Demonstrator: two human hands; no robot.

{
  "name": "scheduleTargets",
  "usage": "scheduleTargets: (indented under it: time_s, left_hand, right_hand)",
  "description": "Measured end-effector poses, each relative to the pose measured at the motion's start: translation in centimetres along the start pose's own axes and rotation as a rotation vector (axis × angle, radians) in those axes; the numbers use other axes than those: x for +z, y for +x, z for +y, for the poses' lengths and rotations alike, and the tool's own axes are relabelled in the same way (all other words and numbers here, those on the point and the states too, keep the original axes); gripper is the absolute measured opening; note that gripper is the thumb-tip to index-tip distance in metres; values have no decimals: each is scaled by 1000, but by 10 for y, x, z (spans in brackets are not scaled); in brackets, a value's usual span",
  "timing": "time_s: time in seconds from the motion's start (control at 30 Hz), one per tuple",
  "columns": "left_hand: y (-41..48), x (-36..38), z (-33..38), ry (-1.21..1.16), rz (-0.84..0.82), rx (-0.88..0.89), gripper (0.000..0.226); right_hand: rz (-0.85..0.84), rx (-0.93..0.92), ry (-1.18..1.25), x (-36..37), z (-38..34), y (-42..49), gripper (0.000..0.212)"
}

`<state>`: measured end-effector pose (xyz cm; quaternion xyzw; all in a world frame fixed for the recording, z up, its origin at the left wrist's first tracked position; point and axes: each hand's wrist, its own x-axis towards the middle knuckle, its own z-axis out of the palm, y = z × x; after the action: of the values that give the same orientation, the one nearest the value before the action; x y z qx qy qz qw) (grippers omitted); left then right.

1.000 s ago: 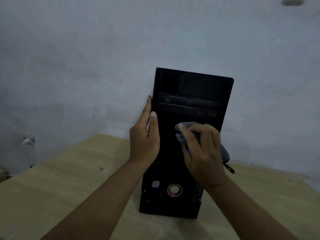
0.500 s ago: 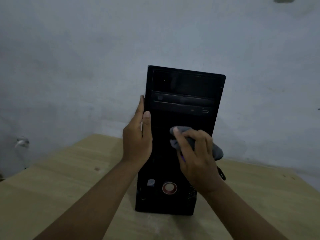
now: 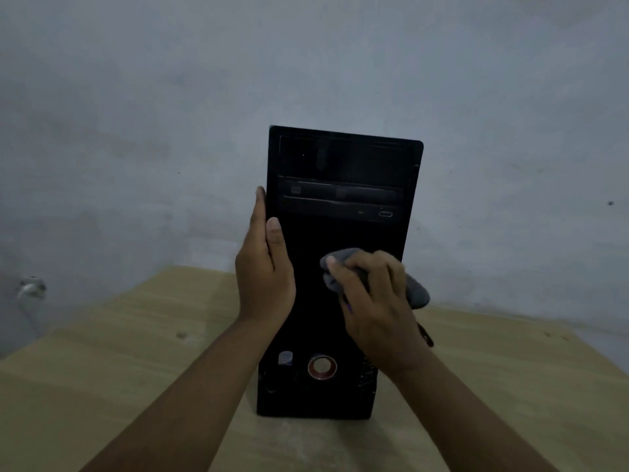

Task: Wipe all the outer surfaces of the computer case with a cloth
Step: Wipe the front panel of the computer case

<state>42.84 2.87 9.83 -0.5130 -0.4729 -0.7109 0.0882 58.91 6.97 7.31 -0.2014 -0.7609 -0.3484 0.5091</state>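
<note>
The right hand [image 3: 377, 301], at centre right of the frame, has its fingers curled round a grey cloth [image 3: 418, 294] and presses it against the front of the case [image 3: 340, 165], about halfway up. Part of the cloth bulges out past the knuckles towards the right.

The left hand [image 3: 265, 277] is not gripping. Its fingers lie straight along the case's left edge and its thumb lies flat on the front face.

The black case stands upright in the middle of the frame on a pale wooden worktop [image 3: 102, 369]. A drive tray [image 3: 340, 199] sits in its upper part, and a red-ringed button [image 3: 321, 367] and a small sticker [image 3: 285, 358] sit low down. Behind it is a bare grey wall [image 3: 136, 97]. A small blurred pale object [image 3: 32, 287] at the left edge is too unclear to identify.
</note>
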Motion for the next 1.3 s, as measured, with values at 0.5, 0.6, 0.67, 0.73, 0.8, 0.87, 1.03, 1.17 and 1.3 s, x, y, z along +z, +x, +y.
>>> scheduleTargets:
  time_s: [0.5,0.6,0.67,0.73,0.8,0.87,1.03,1.17,1.3]
  left_hand:
    - [-3,5,4,-45,40,-44,51]
    - [-4,8,4,-31,63,-54,49]
    - [-4,8,6,-45,72,-66,48]
    - [-5,7,7,-48,79,-67,48]
    - [-6,7,7,-45,81,-70,48]
    - [-6,7,7,-46,84,-74,48]
    - [-6,7,7,-38,88,-65,48]
    - [-6,6,6,-28,85,-52,48]
    - [-7,6,7,-25,82,-54,47]
  right_hand:
    - [279,822,517,-21,6,25,6]
    - [224,961,573,-31,11,40,12]
    - [210,1029,568,-35,12,45,17]
    - [171,980,489,-35,9,40,17]
    - [96,834,329,-31,7,27,16]
    - [-1,736,256,-31,7,17,17]
    - [-161,894,443,-52,25,41,18]
    - [-38,733,328,-47,18,46,15]
    - [-57,610,263,-37,14,13,16]
